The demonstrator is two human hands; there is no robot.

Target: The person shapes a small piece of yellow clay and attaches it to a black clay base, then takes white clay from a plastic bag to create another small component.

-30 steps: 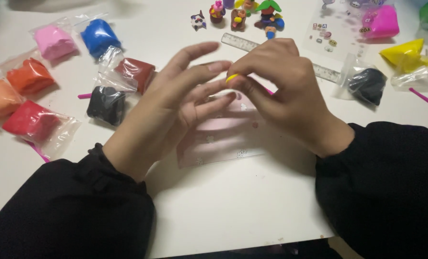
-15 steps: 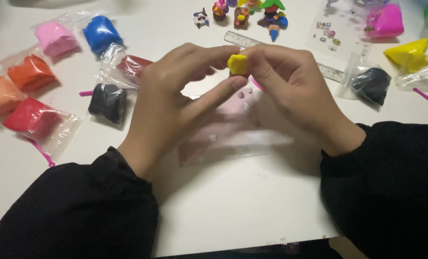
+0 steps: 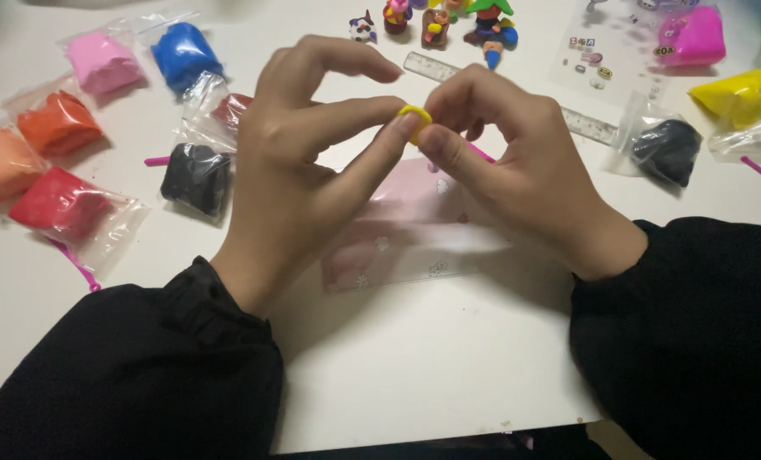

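Observation:
A small flattened piece of yellow clay is pinched between the fingertips of both hands above the table. My left hand grips it with thumb and forefinger, its other fingers arched above. My right hand presses it from the right side with thumb and forefinger. Both arms wear black sleeves. Under the hands lies a clear pink plastic sheet on the white table.
Bagged clay lies at the left: pink, blue, orange, red, black. At the right are a black bag, yellow bags and magenta clay. Small clay figures and a clear ruler sit at the back.
The yellow clay has gone from a chunky lump to a thinner, flattened piece. Both hands have lifted slightly and pinch it edge-on between the fingertips.

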